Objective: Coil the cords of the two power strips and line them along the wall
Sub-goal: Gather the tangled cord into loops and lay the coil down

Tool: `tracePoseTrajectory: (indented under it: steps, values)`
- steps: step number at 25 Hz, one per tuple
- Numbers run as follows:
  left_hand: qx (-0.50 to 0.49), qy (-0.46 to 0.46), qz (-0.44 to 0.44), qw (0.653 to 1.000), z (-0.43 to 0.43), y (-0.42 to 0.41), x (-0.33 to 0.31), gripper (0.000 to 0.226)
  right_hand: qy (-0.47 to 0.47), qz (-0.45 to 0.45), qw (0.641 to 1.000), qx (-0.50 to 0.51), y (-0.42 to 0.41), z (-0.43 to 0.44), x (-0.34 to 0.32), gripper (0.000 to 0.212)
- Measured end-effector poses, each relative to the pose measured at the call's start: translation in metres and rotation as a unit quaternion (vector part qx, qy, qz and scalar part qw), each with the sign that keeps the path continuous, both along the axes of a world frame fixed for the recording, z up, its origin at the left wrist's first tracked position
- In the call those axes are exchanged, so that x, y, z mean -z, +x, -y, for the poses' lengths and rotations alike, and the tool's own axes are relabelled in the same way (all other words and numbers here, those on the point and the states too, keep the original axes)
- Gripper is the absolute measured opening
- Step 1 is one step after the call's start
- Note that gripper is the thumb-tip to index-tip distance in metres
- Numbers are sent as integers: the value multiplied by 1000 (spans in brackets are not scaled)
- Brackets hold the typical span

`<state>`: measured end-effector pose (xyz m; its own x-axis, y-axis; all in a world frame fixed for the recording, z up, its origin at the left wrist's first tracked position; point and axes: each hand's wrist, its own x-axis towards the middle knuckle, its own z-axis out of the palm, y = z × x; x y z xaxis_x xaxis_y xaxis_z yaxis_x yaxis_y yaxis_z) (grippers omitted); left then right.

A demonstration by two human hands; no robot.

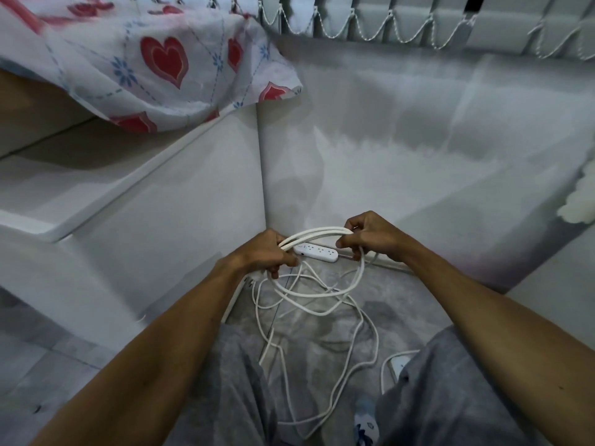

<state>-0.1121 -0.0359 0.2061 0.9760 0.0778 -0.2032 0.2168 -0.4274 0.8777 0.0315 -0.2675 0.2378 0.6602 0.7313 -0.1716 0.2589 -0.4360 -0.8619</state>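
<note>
The white wall [402, 149] fills the far side and meets a white cabinet panel [180, 201] at a vertical corner edge, so the two close off a narrow wedge of grey floor [325, 336] in which everything lies. A shelf edge [106, 201] juts from the cabinet on the left, and above it hangs a thin cloth printed with red hearts [154, 59]; the bottom ends of vertical blinds [386, 20], linked by a bead chain, hang along the top of the wall. The person's knees in grey trousers [457, 391] take up the near floor on both sides, leaving open room only in the strip between them and up to the wall base. Loose white cord [325, 300] sprawls across that strip in overlapping loops, running back between the legs. Several turns of it are gathered into an arc held above the floor: the left hand [267, 252] is closed round the bundle at its left end, and the right hand [370, 239] pinches the same turns at the right end, the two hands near each other but apart. Just behind the arc a white power strip [317, 252] lies flat against the foot of the wall beside the corner. A second power strip [399, 365] shows partly at the right knee, its cord curving beside it. No writing or brand mark can be read on either strip.
</note>
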Motion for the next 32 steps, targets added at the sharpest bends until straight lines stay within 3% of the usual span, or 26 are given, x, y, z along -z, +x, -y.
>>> tracePoseTrajectory:
  steps: [6,10,14,24,28,32]
  values:
    - [32,-127,-14,991,3,-10,-9,11,-28,2,1000,-9,-1,7,9,25]
    - [-25,-160,-41,986,16,-7,-19,66,-58,67,996,-32,-6,3,16,29]
    - [-20,-107,-58,992,17,-8,-23,67,-149,132,978,-66,-14,-5,18,34]
    - [-2,-55,-37,998,36,6,-20,29,-205,153,967,15,-14,-8,17,39]
    - [-11,-20,-37,999,38,9,-19,33,-193,177,964,54,-26,-12,20,34]
    - [-11,10,-4,1000,45,16,-19,44,-176,201,957,115,-31,-14,14,51]
